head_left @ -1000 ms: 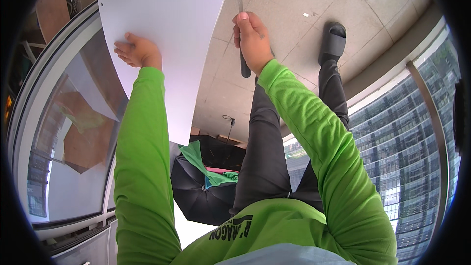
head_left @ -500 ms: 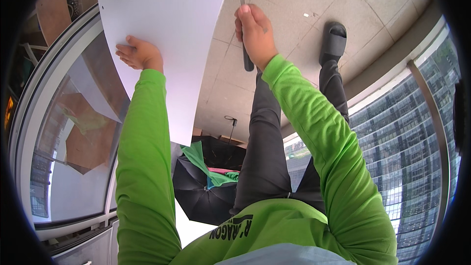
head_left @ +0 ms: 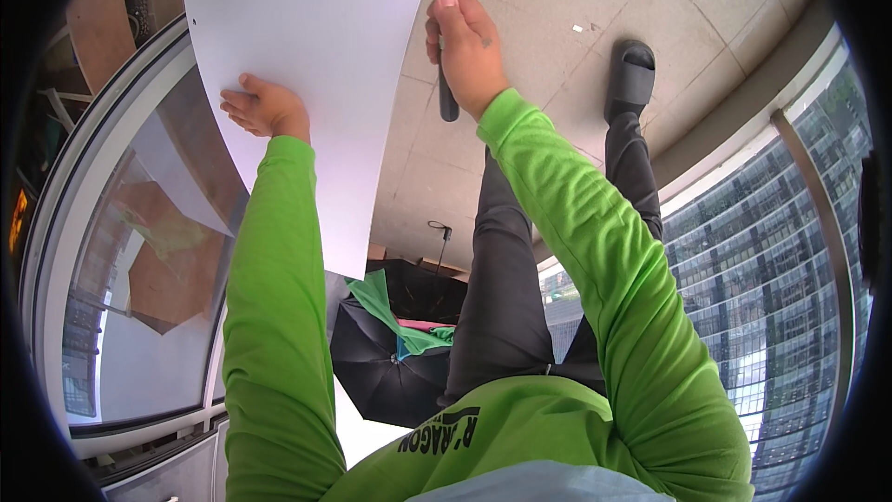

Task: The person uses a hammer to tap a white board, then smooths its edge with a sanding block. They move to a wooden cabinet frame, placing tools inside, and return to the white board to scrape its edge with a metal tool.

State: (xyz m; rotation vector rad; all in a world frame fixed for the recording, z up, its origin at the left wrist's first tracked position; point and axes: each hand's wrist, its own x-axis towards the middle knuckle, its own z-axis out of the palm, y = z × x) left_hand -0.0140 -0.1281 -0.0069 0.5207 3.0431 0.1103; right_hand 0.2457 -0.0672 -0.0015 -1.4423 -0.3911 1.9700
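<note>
A large white panel (head_left: 339, 46) with a curved far edge and a small dark hole near its left corner fills the upper left. Flat on its surface lies my left hand (head_left: 266, 107), fingers stretched out and holding nothing. Just right of the panel's right edge, my right hand (head_left: 467, 45) is closed around a long thin metal tool with a black handle (head_left: 449, 98). Its narrow grey blade points away from me, close to the panel's far right corner; whether it touches the edge I cannot tell.
Beyond the panel runs a tiled floor (head_left: 557, 0) with a small white scrap (head_left: 578, 29). An open black umbrella (head_left: 381, 376) and green cloth (head_left: 368, 296) are by my legs. A framed glass pane (head_left: 149, 353) stands at left, a curved window (head_left: 762, 270) at right.
My right hand has moved slightly left and toward the far side with the tool, closer to the panel's edge. The panel has shifted a little; my left hand stays on it.
</note>
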